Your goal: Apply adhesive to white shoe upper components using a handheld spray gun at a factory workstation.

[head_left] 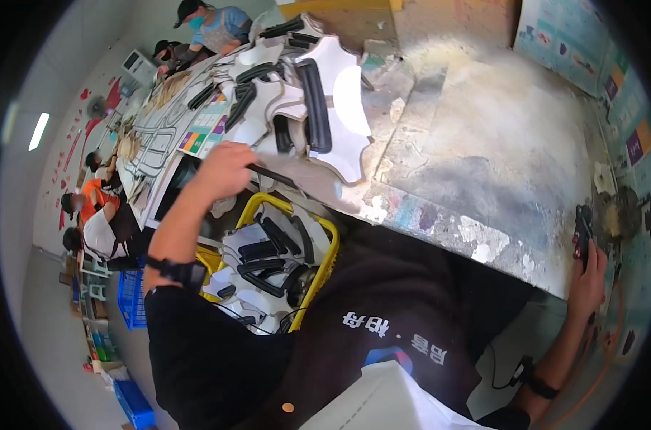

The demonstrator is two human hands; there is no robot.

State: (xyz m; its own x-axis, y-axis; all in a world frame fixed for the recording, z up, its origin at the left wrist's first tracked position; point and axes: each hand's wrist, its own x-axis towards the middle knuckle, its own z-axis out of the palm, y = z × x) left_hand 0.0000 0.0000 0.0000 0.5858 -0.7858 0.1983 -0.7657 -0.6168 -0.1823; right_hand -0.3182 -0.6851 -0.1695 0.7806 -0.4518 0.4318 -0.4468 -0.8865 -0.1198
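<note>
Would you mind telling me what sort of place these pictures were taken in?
Probably a small factory workshop: a paint-stained workbench piled with white cut pieces, a yellow crate of similar parts, and other workers along a long table.

Black short-sleeved shirt (383, 308) with pale print, black wristwatch (178, 271) on left wrist.

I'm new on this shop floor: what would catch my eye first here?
The heap of white cut pieces with black strips on the bench top, just beyond the left hand. Below it sits a yellow basket of similar parts. At far right, the right hand grips a dark tool beside the stained, paint-marked worktable.
</note>
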